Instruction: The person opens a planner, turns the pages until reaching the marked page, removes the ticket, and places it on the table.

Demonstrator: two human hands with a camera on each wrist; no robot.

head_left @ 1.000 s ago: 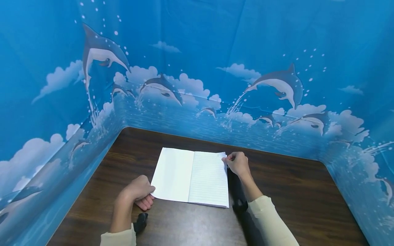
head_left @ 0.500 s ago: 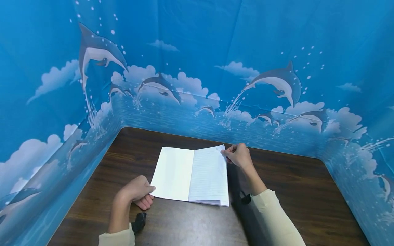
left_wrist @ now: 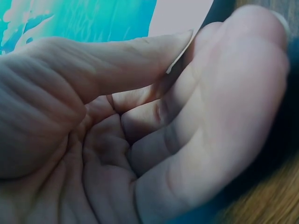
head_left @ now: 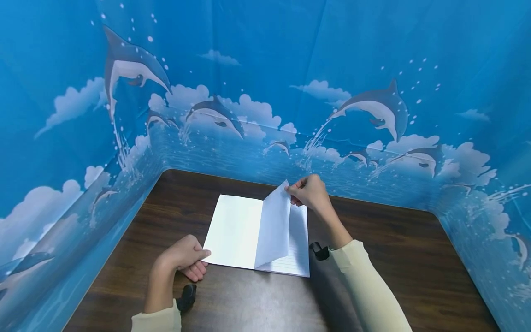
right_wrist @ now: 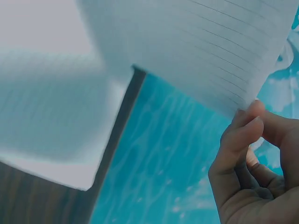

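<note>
An open notebook [head_left: 234, 230] lies on the dark wooden table, its left side blank white and its right side ruled. My right hand [head_left: 310, 191] pinches the top outer corner of one lifted page [head_left: 274, 226], which stands up off the right side and curves toward the spine. In the right wrist view that ruled page [right_wrist: 224, 51] is held between thumb and fingertips. My left hand [head_left: 186, 258] pinches the notebook's lower left corner, thumb on top and fingers beneath. The left wrist view shows the corner [left_wrist: 180, 18] between thumb and curled fingers.
The brown wooden table [head_left: 232, 304] has rounded far corners. Blue dolphin-print curtain [head_left: 249, 69] rises right behind its far edge and along both sides. Black wrist straps [head_left: 319, 251] sit near the cream sleeves [head_left: 369, 286].
My right hand has moved up and to the left, raising the page from nearly flat to standing, uncovering the ruled sheet beneath. The left hand keeps its hold on the corner.
</note>
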